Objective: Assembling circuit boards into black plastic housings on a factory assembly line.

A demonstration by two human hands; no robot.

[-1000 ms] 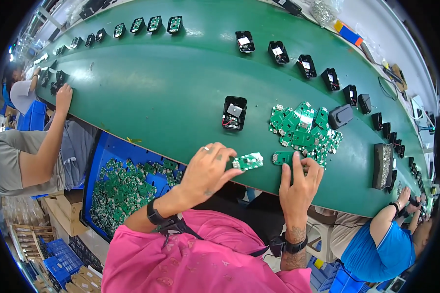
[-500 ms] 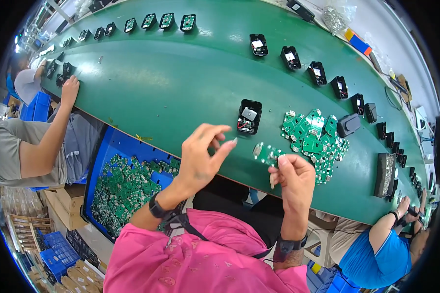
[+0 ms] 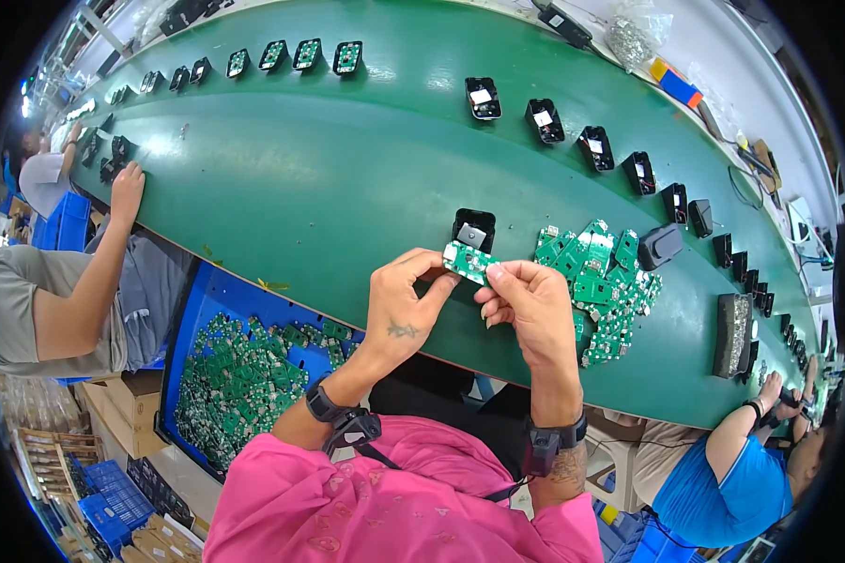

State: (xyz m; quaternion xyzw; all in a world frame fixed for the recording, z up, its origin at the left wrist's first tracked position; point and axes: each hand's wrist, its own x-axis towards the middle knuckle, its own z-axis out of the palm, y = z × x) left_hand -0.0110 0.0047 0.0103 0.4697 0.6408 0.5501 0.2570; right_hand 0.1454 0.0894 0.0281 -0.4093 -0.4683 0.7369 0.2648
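Observation:
A green circuit board (image 3: 468, 264) spans the gap between my two hands, just in front of a black plastic housing (image 3: 475, 223). My left hand (image 3: 406, 305) pinches its left end between thumb and fingers. The right end is gripped by my right hand (image 3: 533, 302), thumb on top. Inside the housing a silver-grey rectangular part (image 3: 472, 235) shows; the board hides the near half. To the right of my right hand lies a loose pile of green circuit boards (image 3: 599, 272).
Black housings (image 3: 545, 121) stand in a line along the far right. Others holding green boards (image 3: 308, 54) are at the far left. A blue bin (image 3: 296, 296) of boards sits below the table's edge. Co-workers' arms (image 3: 113, 216) reach in at left and right.
The right hand has brought the circuit board left, in front of the housing. My left hand, apart from it before, has closed on the board's left end.

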